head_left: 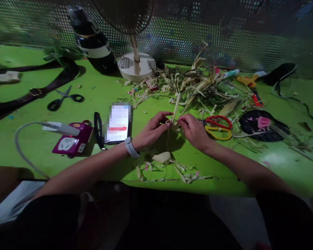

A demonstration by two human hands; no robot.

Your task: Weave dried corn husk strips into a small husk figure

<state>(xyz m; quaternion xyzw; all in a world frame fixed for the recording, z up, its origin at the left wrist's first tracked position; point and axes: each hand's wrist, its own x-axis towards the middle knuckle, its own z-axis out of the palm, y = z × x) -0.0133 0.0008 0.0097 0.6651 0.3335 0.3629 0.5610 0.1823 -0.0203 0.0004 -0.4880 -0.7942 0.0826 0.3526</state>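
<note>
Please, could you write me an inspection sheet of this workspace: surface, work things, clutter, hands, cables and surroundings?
Surface: green table, strewn with husk scraps.
Job's things: husk strip, held nearly upright between both hands; pile of dried husks behind it.
Clutter: red and yellow scissors, black scissors, phone, dark strap, black bottle, fan base.
Grippers: left hand and right hand both pinch the strip.
Cables: grey cable plugged into pink power strip; black cable at far right.
Surroundings: perforated metal screen behind the table.
</note>
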